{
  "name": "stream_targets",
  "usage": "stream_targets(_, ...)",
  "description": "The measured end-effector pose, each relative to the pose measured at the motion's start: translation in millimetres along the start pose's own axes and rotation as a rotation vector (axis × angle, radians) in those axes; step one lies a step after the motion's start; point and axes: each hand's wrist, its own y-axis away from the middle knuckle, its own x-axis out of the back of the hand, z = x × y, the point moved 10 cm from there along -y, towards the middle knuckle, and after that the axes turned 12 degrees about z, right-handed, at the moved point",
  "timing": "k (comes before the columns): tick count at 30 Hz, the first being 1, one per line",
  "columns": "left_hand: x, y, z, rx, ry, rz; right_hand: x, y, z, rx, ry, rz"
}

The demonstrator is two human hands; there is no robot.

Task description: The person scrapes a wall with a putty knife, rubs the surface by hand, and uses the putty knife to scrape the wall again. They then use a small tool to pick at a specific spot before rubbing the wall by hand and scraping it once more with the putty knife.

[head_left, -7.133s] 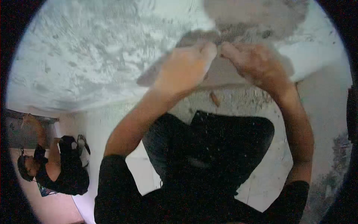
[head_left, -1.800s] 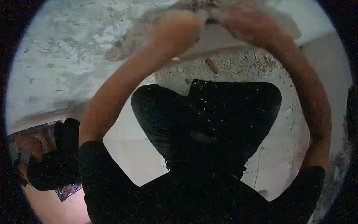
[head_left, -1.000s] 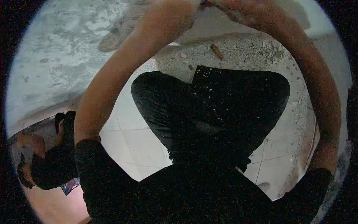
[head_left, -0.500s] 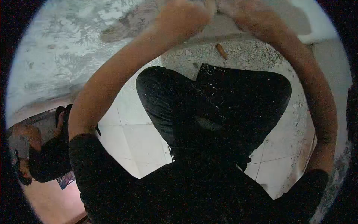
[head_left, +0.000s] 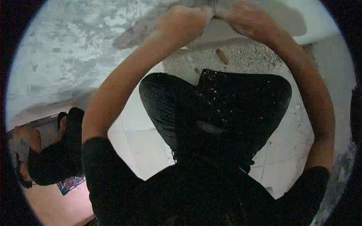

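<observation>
My left hand (head_left: pixel 183 23) and my right hand (head_left: pixel 246 19) are raised against the rough whitish wall (head_left: pixel 71 49), at the top of the view. Both have curled fingers, and their fingertips meet at one spot on the wall. Whether they pinch something small between them is hidden and blurred. A grey-brown shadow or bare patch (head_left: pixel 139 28) runs along the wall left of my left hand. My knees in black trousers (head_left: pixel 226 109) are bent below my arms.
Plaster crumbs and dust (head_left: pixel 260 56) cover the floor at the wall's foot, with a small orange-brown stick-like piece (head_left: pixel 221 55) among them. White floor tiles (head_left: pixel 137 141) show between my legs and arms. Another person in dark clothes (head_left: pixel 56 158) crouches at the far left.
My hands stay together on the same spot of the wall, with small shifts up and down. The view has tilted slightly. The person at the left has moved a little.
</observation>
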Motion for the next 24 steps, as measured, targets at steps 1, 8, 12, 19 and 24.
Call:
stream_targets(1, -2, 4, 0, 0.002, -0.004, 0.003, 0, 3, -1, 0.004, 0.003, 0.002)
stream_targets(8, -38, 21, 1, -0.021, -0.093, -0.161, -16, 10, -6, 0.126, 0.032, 0.173)
stream_targets(12, 5, -4, 2, -0.029, -0.046, 0.0, 21, -4, -13, 0.119, 0.183, 0.04)
stream_targets(19, 3, -7, 11, -0.093, -0.114, -0.047, -12, 12, -18, 0.273, 0.192, -0.282)
stream_targets(24, -38, 5, 4, -0.107, -0.122, -0.174, -53, 24, 11, 0.412, 0.226, 0.216)
